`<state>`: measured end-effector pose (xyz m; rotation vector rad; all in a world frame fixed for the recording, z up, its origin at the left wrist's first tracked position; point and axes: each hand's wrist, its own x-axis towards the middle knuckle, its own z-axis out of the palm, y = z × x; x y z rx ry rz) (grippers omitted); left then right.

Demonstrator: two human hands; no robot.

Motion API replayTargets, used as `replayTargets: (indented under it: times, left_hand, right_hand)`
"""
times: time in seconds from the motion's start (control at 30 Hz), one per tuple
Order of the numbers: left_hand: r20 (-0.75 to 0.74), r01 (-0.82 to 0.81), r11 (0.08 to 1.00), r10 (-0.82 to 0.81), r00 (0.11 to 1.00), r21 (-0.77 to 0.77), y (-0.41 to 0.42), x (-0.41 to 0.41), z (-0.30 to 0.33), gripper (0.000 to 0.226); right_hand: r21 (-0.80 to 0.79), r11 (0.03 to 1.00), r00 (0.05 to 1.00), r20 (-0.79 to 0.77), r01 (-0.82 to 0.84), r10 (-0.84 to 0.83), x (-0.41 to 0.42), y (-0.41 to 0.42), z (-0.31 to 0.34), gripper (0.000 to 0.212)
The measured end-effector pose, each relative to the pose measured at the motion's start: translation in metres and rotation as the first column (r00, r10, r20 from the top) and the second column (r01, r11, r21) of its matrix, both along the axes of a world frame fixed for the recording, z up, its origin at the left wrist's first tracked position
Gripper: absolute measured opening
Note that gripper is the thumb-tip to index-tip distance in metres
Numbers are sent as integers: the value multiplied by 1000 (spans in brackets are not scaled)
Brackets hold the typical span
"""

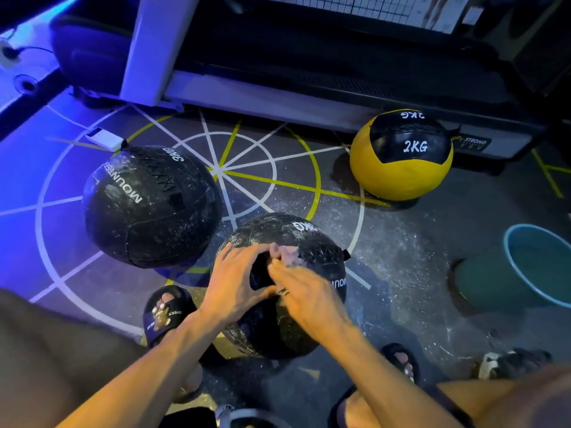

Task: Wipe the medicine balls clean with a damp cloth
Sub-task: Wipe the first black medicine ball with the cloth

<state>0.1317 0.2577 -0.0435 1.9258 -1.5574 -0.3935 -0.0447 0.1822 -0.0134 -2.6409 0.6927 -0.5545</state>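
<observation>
Dusty gym flooring (401, 242) is carrying three balls. Nearest, between the person's feet, the black ball (296, 242) is being steadied by the left hand (234, 282), fingers spread, while the right hand (306, 291) is pressing the cloth (285, 253); uneven pressure could be rolling it away.

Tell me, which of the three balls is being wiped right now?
The black ball nearest the person, under both hands. The other black ball and the yellow 2KG ball sit untouched farther away.
</observation>
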Motion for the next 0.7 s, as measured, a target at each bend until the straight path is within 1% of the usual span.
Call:
replayTargets:
  times: [0.03, 0.07, 0.1, 0.13, 0.17, 0.2, 0.23, 0.27, 0.3, 0.33, 0.37, 0.4, 0.43, 0.47, 0.5, 0.53, 0.57, 0.6, 0.63, 0.67, 0.7]
  left_hand:
    - [0, 0, 1000, 0, 1000, 15, 0, 1, 0, 74]
    - [3, -3, 1000, 2, 1000, 29, 1, 2, 1, 76]
    - [4, -1, 999, 1, 1000, 42, 2, 3, 1, 78]
    - [2, 11, 999, -11, 1000, 51, 3, 3, 0, 79]
    - [-5, 20, 998, -20, 1000, 52, 3, 2, 0, 78]
    - [-17, 20, 999, -19, 1000, 48, 3, 3, -1, 75]
    - [-33, 16, 999, -15, 999, 42, 2, 2, 0, 69]
    - [-53, 8, 1000, -7, 999, 29, 2, 1, 1, 59]
    - [-77, -11, 1000, 12, 997, 9, 0, 0, 2, 46]
    - [-102, -39, 999, 38, 994, -12, -1, 0, 3, 33]
    - [-121, -60, 998, 56, 991, -29, -1, -1, 4, 24]
    - [-127, -71, 997, 64, 990, -44, -2, -2, 5, 18]
    - [-118, -75, 996, 68, 991, -55, -2, -3, 6, 15]
    - [-103, -75, 995, 68, 992, -62, -1, -3, 6, 13]
    - [-102, -71, 996, 66, 993, -55, -1, -2, 6, 11]
    - [-115, -65, 997, 61, 992, -36, 0, -1, 5, 10]
    - [-132, -59, 998, 56, 990, -17, 0, -1, 5, 12]
    - [-143, -59, 998, 57, 988, -6, 0, 0, 3, 14]
    - [-146, -63, 998, 62, 987, -4, 0, -1, 3, 15]
    - [-144, -67, 998, 65, 988, -10, -1, -2, 3, 15]
    - [-135, -71, 997, 67, 989, -25, -3, -2, 3, 14]
  right_hand:
    - [42, 996, 996, -29, 85, -83, -6, -15, -1, 29]
    - [117, 968, 973, -80, 223, -214, -15, -32, 1, 26]
    - [175, 915, 930, -130, 364, -345, -26, -50, -2, 25]
    - [230, 840, 871, -152, 491, -468, -37, -65, 0, 27]
    - [277, 757, 804, -139, 593, -579, -45, -76, 1, 30]
    - [327, 686, 745, -100, 651, -659, -47, -84, 5, 32]
    - [369, 656, 715, -35, 659, -698, -43, -85, 8, 33]
    - [394, 666, 721, 11, 634, -693, -34, -81, 16, 34]
    - [389, 725, 777, 38, 568, -629, -22, -71, 22, 34]
    - [369, 810, 857, 63, 456, -511, -10, -54, 26, 33]
    - [283, 901, 928, 80, 330, -365, -1, -37, 26, 32]
    - [163, 964, 971, 85, 210, -225, 8, -18, 22, 35]
    - [39, 995, 994, 48, 95, -97, 11, -4, 12, 44]
    - [-34, 999, 1000, -8, 11, -11, 10, 0, 4, 49]
    - [-15, 1000, 998, -61, 1, -2, 7, -9, 1, 52]
    - [22, 997, 992, -99, 77, -74, 2, -20, 6, 50]
    - [62, 978, 975, -122, 197, -188, -8, -35, 9, 45]
    - [94, 941, 941, -127, 326, -314, -18, -47, 13, 37]
    - [103, 909, 913, -104, 404, -394, -24, -53, 16, 30]
    - [107, 911, 917, -48, 399, -396, -24, -48, 18, 26]
    - [124, 940, 947, 4, 318, -321, -18, -39, 21, 24]
